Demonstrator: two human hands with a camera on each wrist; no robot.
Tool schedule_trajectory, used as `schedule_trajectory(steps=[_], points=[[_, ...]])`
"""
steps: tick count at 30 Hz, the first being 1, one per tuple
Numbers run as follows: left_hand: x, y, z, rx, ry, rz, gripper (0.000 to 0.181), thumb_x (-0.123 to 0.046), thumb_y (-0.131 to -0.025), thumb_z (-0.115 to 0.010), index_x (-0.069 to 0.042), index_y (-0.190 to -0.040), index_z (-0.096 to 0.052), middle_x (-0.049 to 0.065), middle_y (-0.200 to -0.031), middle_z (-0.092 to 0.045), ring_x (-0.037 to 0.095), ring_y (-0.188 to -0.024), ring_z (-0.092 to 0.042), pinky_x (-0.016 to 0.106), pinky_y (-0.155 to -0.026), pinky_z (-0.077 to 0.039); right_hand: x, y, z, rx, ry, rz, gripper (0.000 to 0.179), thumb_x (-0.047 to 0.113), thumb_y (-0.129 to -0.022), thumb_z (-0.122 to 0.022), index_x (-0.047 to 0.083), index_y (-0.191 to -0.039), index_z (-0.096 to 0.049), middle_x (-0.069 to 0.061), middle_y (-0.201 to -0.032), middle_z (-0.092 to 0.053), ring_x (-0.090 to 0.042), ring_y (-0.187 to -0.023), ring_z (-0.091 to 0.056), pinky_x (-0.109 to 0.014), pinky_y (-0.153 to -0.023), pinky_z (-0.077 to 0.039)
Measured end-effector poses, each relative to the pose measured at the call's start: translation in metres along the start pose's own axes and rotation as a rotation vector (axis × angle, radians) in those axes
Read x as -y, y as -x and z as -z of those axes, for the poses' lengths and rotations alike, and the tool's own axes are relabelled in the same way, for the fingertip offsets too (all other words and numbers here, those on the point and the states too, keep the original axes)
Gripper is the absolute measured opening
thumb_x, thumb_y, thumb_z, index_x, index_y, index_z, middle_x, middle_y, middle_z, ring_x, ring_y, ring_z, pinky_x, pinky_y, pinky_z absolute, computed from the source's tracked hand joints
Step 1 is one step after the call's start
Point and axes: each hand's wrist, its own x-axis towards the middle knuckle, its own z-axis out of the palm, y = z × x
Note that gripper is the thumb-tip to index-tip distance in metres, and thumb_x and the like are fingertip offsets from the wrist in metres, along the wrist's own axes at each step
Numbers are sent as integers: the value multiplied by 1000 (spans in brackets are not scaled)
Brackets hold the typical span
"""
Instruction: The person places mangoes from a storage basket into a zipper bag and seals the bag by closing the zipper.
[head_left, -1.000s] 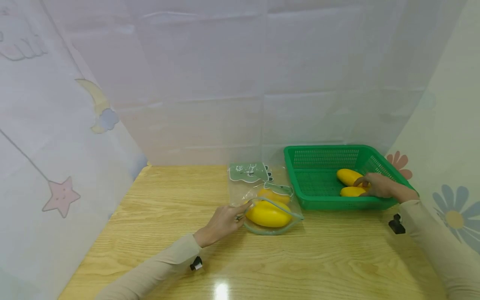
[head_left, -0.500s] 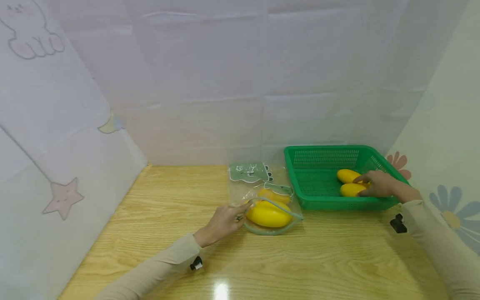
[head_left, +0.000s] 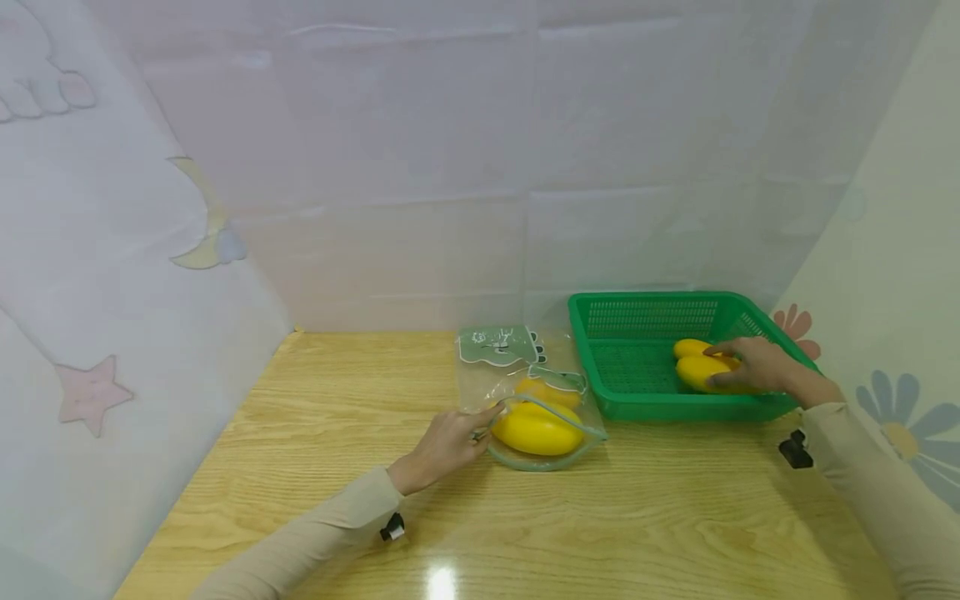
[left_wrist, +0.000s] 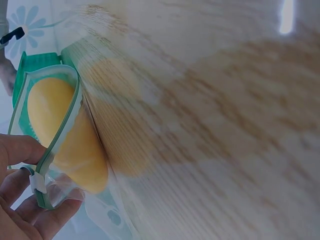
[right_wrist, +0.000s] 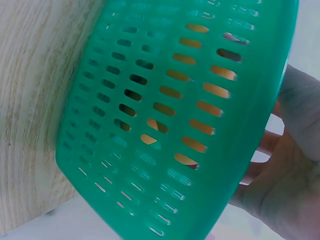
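My left hand (head_left: 447,447) pinches the left edge of a clear zip bag's (left_wrist: 41,172) mouth, near its white slider. The bag lies on the table with its mouth held apart. Inside it, a yellow mango (head_left: 537,428) lies near the mouth, with a second yellow mango (head_left: 548,392) behind it. My right hand (head_left: 753,365) reaches into the right side of a green basket (head_left: 630,407) and grips a mango (head_left: 702,372) from above. Another mango (head_left: 688,347) lies just behind that one. In the right wrist view, the basket wall hides most of the fingers and fruit.
The basket stands on the wooden table (head_left: 360,383) near the back wall, right of the bag. Its front rim lies between my right forearm and the fruit. Patterned sheets (head_left: 390,250) hang at the back and both sides.
In the basket, my right hand has closed around the front mango and shifted it slightly up and left against the rear one. The left hand and the bag have stayed still.
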Motion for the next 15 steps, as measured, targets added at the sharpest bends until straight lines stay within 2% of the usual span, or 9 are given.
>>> schedule_trajectory(steps=[8,15], points=[[-1,0,1,27,7,16,53,-1,-81,-78,-2,-132,-62,12,-99,-75,-4,-45,-20,10,-38,-22,2,0,-2,-43,-21,-9,55,28,-89,-75,-10,-126,-60,-33,-123,-59,-53,-111,-54,-60,-82,-50],[-1,0,1,18,17,13,55,-1,-80,-79,-2,-132,-62,12,-96,-75,-5,-45,-18,10,-38,-21,2,-2,-3,-56,-15,-36,61,32,-89,-75,-13,-127,-58,-34,-123,-59,-54,-112,-51,-59,-82,-49]])
